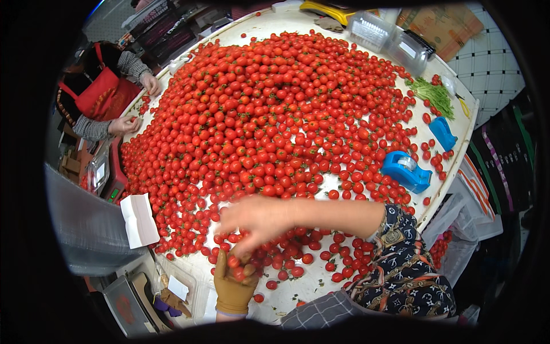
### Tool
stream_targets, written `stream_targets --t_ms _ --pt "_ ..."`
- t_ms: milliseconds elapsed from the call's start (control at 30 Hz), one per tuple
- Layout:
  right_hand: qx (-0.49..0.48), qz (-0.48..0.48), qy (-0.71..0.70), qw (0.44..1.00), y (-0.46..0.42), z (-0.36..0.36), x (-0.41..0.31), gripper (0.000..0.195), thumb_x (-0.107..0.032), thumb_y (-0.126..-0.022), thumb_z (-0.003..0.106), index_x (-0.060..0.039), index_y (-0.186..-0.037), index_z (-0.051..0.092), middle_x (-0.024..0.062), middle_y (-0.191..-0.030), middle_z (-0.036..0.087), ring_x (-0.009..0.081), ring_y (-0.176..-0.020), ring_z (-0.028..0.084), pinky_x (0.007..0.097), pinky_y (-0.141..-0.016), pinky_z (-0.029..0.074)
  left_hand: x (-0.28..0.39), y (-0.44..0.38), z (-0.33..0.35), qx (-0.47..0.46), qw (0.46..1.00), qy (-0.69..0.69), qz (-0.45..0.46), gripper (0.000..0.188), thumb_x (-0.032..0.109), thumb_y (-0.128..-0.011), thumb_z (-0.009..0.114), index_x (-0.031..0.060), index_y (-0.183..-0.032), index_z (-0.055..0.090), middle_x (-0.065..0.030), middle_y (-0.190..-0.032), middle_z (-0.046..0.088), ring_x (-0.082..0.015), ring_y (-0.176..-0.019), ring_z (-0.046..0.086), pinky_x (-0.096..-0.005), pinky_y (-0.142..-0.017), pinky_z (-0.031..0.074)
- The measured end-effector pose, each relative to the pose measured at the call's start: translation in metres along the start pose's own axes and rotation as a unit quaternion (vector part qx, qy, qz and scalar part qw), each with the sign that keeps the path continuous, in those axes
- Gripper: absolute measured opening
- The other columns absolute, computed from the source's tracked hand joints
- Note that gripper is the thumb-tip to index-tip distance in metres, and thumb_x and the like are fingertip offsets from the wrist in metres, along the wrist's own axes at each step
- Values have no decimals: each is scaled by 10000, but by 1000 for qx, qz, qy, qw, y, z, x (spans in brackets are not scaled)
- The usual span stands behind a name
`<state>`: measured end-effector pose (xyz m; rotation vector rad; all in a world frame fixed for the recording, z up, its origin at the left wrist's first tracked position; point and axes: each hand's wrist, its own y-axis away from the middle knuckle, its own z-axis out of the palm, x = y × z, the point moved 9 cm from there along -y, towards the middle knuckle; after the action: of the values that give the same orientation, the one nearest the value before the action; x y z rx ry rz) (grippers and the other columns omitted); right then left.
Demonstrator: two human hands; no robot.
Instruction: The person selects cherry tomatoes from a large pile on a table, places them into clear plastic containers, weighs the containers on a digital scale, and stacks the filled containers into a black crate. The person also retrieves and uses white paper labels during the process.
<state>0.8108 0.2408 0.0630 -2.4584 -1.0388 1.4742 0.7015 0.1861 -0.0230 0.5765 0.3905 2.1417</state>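
Note:
A wide heap of red cherry tomatoes (258, 129), many with green calyxes, covers most of a white table (331, 182). Near the table's front edge, my left hand (235, 284) wears a tan glove and cups a few cherry tomatoes (237, 271) in its palm. My right hand (258, 217), bare and blurred by motion, reaches across from the right, just above the glove. Its fingers point left and down; whether they grip anything is hidden by the blur. Loose tomatoes lie beside both hands.
Blue tape dispensers (406, 172), green stems (434, 96) and clear plastic containers (371, 32) stand along the right and far edges. At left are a red scale (115, 172), a white folded paper (139, 221) and a clear tray (176, 275). Another person's gloved hands (124, 125) work at the far left.

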Motion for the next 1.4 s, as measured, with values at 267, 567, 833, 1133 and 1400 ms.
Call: stream_targets --t_ms 267,567,833,1133,1400 --pt "184 429 251 848 56 -101 203 672 -613 -849 483 -277 -1422 378 105 -1561 122 330 -1416 164 570 -1113 128 10 56 -27 49 995 -90 15 392 428 -972 401 84 -1018 583 -24 -762 562 -107 -509 401 -244 -442 352" --pt "31 277 253 927 82 -16 124 540 -554 -900 446 -226 -1324 513 108 -1402 428 301 -1283 369 534 -991 300 4 72 -37 49 995 -88 4 355 412 -968 428 98 -984 592 -60 -783 567 -170 -563 439 -304 -500 341" --pt "362 216 301 855 154 -171 100 262 -183 -799 651 -46 -1023 667 149 -1100 639 307 -1047 591 395 -941 452 9 91 -53 118 979 -154 60 368 400 -966 420 71 -964 585 -61 -765 567 -163 -526 434 -290 -460 343" --pt "336 653 302 608 246 -243 207 707 -650 -852 441 -219 -1411 395 119 -1521 234 383 -1383 209 607 -1047 265 15 122 -73 153 976 -118 97 404 380 -965 423 -3 -969 553 -102 -742 562 -183 -609 480 -299 -543 405" --pt "240 423 297 822 63 -119 200 728 -682 -831 444 -256 -1418 383 92 -1529 238 339 -1411 180 661 -1026 243 19 123 -66 139 967 -180 115 416 386 -961 420 -12 -964 540 -111 -720 552 -195 -600 488 -303 -535 404"
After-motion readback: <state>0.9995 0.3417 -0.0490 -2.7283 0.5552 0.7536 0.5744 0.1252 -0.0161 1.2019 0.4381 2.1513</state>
